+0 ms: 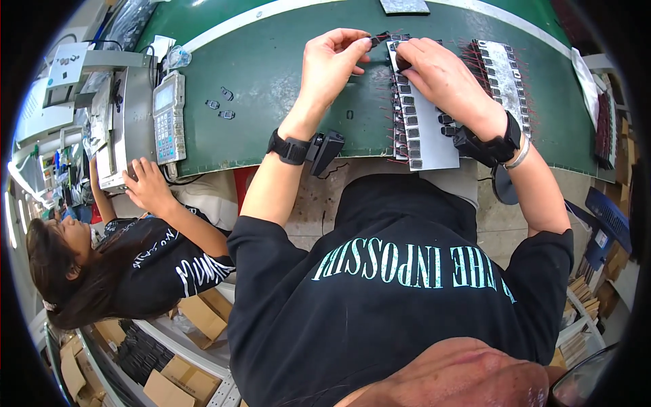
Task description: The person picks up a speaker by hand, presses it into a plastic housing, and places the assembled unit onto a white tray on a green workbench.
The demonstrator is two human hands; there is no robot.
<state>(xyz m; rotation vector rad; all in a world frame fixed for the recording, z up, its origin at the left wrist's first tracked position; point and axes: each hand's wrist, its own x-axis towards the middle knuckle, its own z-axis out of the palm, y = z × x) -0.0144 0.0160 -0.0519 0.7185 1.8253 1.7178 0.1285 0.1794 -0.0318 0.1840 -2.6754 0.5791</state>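
My left hand [332,64] pinches a small black part [377,39] between thumb and fingertips, just off the far left end of a flat metal strip [434,132]. Small black rectangular pieces with thin red wires line that strip's left edge. Over its far end, my right hand [441,74] is closed with fingers curled down; a dark bit shows by its fingertips, but what it grips is mostly hidden. To the right, a second metal strip [498,68] carries similar black pieces and red wires along both edges.
Several loose black parts [226,93] lie on the green table [285,68] to the left. Beyond them stands a grey keypad controller [169,115] beside a machine, where another person's hand [149,186] rests. A blue object [603,224] is at the right, below table level.
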